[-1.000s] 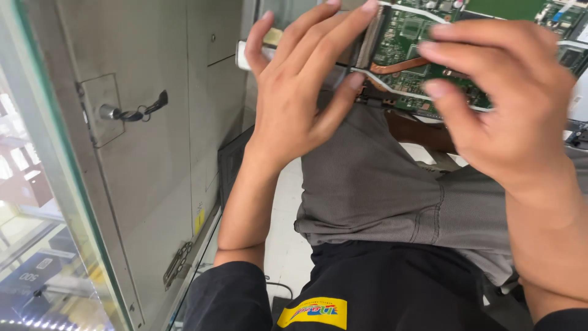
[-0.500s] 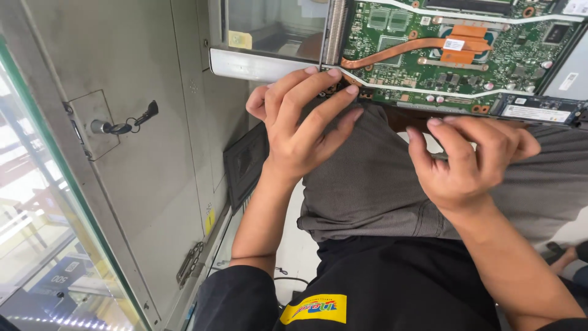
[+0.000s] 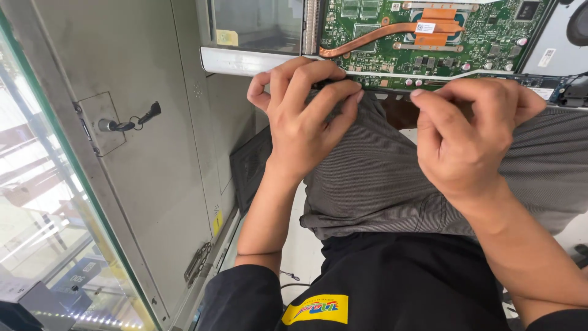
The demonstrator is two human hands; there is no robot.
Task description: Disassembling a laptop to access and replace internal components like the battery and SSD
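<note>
An opened laptop (image 3: 257, 61) lies across my lap with its green circuit board (image 3: 490, 37) and a copper heat pipe (image 3: 392, 30) exposed. My left hand (image 3: 300, 116) pinches the near edge of the laptop at a dark strip, fingers on top of it. My right hand (image 3: 471, 135) hovers at the same edge further right. Its fingers are curled together, the index tip touches the rim, and whatever lies inside the curl is hidden. Both hands rest over my grey trousers (image 3: 380, 184).
A grey metal cabinet door (image 3: 153, 184) stands close on the left, with a key in its lock (image 3: 125, 122) and a hinge (image 3: 197, 263) low down. A glass panel (image 3: 43, 214) lies further left. A dark mat (image 3: 248, 165) lies by my knee.
Both hands have come off the circuit board and drawn back to the laptop's near edge. The view has tilted, so more of the board shows.
</note>
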